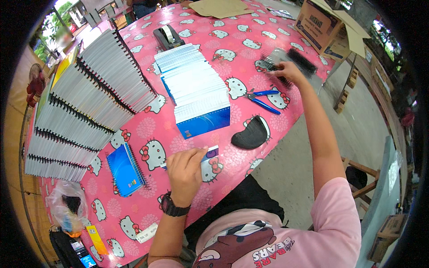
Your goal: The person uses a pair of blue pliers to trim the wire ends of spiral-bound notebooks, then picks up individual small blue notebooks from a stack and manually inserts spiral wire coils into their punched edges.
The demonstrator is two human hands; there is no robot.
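Note:
My left hand [184, 173], wearing a black wristwatch, is closed over a thin blue, white and purple booklet [212, 154] near the table's front edge; most of it hides under the fingers. Stretched to the far right, my right hand [287, 73] pinches among black binding coils [302, 63] lying on clear plastic; the coils at the fingertips look blurred. Nearest it, blue-handled pliers [264, 101] lie with their handles spread. Between the hands rests a black curved pad [250, 134]. Beyond my left hand stands a long row of unbound booklets [199, 85] with blue covers.
Tall stacks of coil-bound books [96, 85] fill the left side. A blue spiral notebook [125, 170] lies in front of them. A tape dispenser [168, 38] stands behind the booklet row. An open cardboard box [319, 29] sits at the far right, and a plastic bag [67, 201] at near left.

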